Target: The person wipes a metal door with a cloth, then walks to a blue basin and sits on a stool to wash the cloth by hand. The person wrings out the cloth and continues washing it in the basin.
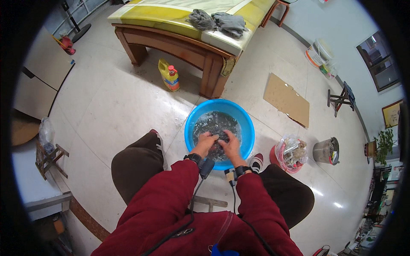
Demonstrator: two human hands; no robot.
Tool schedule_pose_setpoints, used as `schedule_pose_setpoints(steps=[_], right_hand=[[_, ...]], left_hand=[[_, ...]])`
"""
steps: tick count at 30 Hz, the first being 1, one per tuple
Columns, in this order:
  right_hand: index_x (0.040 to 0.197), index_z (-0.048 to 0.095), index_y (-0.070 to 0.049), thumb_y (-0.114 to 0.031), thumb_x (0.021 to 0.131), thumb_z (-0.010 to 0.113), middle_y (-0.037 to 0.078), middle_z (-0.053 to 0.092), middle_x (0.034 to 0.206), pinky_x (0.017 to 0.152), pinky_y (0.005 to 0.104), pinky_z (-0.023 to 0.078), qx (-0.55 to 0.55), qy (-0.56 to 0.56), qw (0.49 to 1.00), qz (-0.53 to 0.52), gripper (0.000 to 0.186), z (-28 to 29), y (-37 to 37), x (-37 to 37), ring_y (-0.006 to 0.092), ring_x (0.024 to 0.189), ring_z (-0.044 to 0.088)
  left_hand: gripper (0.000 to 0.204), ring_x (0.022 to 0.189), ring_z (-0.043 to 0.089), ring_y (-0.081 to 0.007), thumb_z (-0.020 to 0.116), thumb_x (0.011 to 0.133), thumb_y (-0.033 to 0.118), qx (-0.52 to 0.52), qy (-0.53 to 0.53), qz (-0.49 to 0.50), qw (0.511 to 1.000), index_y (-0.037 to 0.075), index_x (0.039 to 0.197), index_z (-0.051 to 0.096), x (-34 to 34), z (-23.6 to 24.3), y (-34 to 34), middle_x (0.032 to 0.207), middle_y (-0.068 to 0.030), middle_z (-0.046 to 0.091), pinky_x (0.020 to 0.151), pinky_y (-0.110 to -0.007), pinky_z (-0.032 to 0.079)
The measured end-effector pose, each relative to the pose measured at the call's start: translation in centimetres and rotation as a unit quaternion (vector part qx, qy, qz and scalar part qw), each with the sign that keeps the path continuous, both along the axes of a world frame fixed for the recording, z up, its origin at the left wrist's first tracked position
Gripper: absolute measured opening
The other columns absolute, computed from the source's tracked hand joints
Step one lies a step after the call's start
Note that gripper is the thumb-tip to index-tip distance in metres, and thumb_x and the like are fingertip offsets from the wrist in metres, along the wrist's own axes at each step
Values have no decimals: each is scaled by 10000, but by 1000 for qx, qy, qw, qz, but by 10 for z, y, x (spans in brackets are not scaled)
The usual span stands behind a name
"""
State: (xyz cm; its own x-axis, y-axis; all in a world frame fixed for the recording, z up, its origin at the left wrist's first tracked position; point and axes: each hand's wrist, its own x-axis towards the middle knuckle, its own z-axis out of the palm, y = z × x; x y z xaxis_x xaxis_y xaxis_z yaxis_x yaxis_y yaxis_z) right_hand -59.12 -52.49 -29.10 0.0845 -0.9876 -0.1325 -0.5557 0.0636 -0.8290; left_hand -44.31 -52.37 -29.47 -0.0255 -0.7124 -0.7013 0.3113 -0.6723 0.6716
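Blue basin [247, 128], centre frame: dark garment [217, 128] under wash, work in progress.
Left hand [205, 143] and right hand [230, 145] meet in the water, fingers curled shut on the soaked cloth. Garment remains submerged, not wrung. Two grey cloths [218, 20] lie on the bed [171, 17], upper frame; detergent bottle [169, 76] stands on the floor.

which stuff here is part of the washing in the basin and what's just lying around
In use: blue basin of water, dark wet cloth, left hand and right hand gripping it.

Lying about: yellow detergent jug, grey clothes on the bench, cardboard sheet, metal bucket, red bin with a bag.
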Motion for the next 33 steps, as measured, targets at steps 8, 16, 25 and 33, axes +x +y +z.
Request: schedule_pose_setpoints(steps=[8,16,25,33], right_hand=[[1149,628,13,-82,805,735,115,698,1045,810,314,530,-67,-230,970,36,373,77,-75,-37,196,928,668],[993,682,-32,-7,772,683,228,689,968,826,445,528,118,170,977,-40,223,-76,-2,-41,388,960,664],[1260,573,-57,-94,748,675,205,623,1211,978,473,469,-81,87,992,37,524,-5,4,-4,385,1173,565],[1183,557,16,-53,880,620,136,687,954,582,292,541,3,-411,903,-126,317,58,-7,-40,163,750,663]], left_hand=[[708,1299,467,-293,599,945,495,-73,176,30,981,87,1468,352,32,9,-19,1417,-161,453,1019,-468,427],[860,1421,282,-357,505,891,695,58,46,-29,997,125,1506,315,19,-22,12,1565,-141,283,1099,-635,257],[571,1181,549,-291,566,959,502,7,122,-122,985,149,1396,465,3,-14,-6,1321,-107,546,905,-517,488],[407,960,628,-159,616,981,212,-297,227,-116,920,86,1353,509,8,92,-49,1061,-59,648,813,-294,534]])
